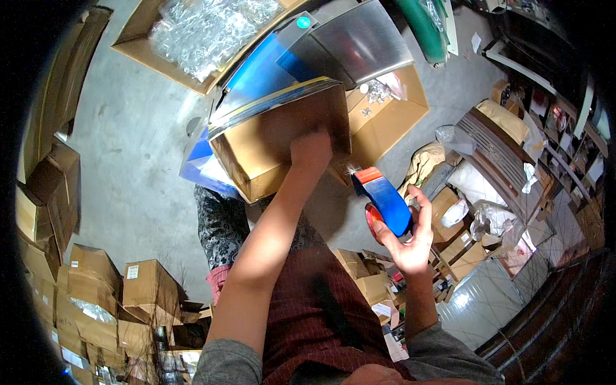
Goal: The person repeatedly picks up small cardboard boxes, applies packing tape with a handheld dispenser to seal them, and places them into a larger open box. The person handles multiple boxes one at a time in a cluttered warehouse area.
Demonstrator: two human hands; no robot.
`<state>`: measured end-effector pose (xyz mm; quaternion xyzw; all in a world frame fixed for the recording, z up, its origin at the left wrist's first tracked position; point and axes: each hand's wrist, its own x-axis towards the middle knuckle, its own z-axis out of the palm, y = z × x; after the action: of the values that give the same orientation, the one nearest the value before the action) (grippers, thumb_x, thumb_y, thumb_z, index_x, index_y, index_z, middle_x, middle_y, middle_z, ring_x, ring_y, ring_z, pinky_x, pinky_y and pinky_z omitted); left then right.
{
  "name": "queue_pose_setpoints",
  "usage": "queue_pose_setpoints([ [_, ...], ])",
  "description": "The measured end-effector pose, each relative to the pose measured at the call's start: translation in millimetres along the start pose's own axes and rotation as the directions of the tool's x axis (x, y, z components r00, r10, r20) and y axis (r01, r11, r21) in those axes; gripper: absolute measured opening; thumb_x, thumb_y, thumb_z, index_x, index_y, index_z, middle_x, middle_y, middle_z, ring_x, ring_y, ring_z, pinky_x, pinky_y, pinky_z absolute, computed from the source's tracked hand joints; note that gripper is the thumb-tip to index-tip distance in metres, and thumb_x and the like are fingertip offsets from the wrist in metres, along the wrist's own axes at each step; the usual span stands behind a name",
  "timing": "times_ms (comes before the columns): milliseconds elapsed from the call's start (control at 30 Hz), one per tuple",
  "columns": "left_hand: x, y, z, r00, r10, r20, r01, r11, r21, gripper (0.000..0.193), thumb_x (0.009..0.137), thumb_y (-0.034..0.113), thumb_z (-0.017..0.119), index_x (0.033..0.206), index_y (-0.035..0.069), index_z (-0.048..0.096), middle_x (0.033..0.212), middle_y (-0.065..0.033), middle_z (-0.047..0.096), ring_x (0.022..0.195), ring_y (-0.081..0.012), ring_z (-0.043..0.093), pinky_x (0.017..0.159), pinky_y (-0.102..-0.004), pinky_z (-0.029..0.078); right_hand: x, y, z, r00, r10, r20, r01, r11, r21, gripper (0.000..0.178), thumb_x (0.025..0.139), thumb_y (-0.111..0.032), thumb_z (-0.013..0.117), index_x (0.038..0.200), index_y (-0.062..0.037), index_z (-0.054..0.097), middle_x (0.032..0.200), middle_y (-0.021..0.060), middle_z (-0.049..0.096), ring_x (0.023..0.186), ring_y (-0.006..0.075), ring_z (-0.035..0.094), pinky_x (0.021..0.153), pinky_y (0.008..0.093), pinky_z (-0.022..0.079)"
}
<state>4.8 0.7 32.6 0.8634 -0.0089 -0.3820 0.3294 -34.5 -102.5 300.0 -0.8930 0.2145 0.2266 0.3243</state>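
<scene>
Left hand [312, 153] is inside an open carton [253, 154], fingers bunched near the inner wall on the right; fingertips are in shadow, can't tell whether they grip anything. Carton sits tilted, its open side facing the wearer, in front of the torso and above the knees. Right hand [414, 247] is part-closed around a blue tape dispenser [390, 204], thumb on the near side by the red roll, index finger raised and curved on the far side. Dispenser's orange-red head [367, 174] points up-left, just beside the carton's lower right corner; something clear shows at its tip, too blurred to trace. Behind the carton: blue sheet-like surface [256, 69] and grey metal panel [362, 42]. Right of it, a second carton [409, 106] with small shiny pieces [378, 92] inside. Upper left, a large carton [133, 31] full of clear plastic pieces [208, 32]. Green cylinder [425, 32] at top right. Stacked boxes [151, 282] lower left, on the grey floor [128, 167].
</scene>
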Motion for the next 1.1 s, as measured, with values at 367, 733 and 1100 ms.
queue_pose_setpoints([
  [367, 6.8, 5.8, 12.4, 0.997, 0.067, -0.042, -0.064, 0.996, 0.068, 0.019, 0.096, 0.014, 0.052, 0.106, 0.001, 0.063, 0.083, -0.0207, 0.074, 0.077, -0.0361, 0.075, 0.066, -0.0509, 0.061, 6.2, -14.8, 0.2, 0.989, 0.138, -0.049, -0.131, 0.983, 0.126, 0.091, 0.085, -0.007, 0.079, 0.154, -0.0077, 0.020, 0.095, 0.0115, 0.071, 0.086, 0.0139, 0.066, 0.080, 0.0286, 0.053],
  [733, 24.2, -0.5, 30.2, 0.993, 0.116, 0.003, -0.116, 0.986, 0.118, 0.021, 0.095, 0.014, 0.054, 0.108, 0.002, 0.066, 0.088, -0.0219, 0.074, 0.082, -0.0368, 0.075, 0.067, -0.0502, 0.061, 9.8, -2.3, -5.7, 0.992, 0.102, -0.072, -0.104, 0.995, -0.015, 0.094, 0.084, -0.002, 0.077, 0.156, -0.0103, 0.017, 0.097, 0.0122, 0.070, 0.086, 0.0144, 0.066, 0.080, 0.0289, 0.053],
  [1100, -14.8, -10.3, -54.9, 0.964, 0.241, 0.111, -0.212, 0.952, -0.221, 0.050, 0.077, 0.023, 0.072, 0.120, -0.001, 0.064, 0.114, -0.0286, 0.068, 0.111, -0.0444, 0.065, 0.096, -0.0520, 0.053, 3.9, 25.4, -12.6, 0.994, 0.044, -0.097, -0.053, 0.994, -0.091, 0.091, 0.081, -0.017, 0.083, 0.153, -0.0102, 0.028, 0.088, 0.0083, 0.065, 0.076, 0.0173, 0.065, 0.071, 0.0308, 0.054],
])
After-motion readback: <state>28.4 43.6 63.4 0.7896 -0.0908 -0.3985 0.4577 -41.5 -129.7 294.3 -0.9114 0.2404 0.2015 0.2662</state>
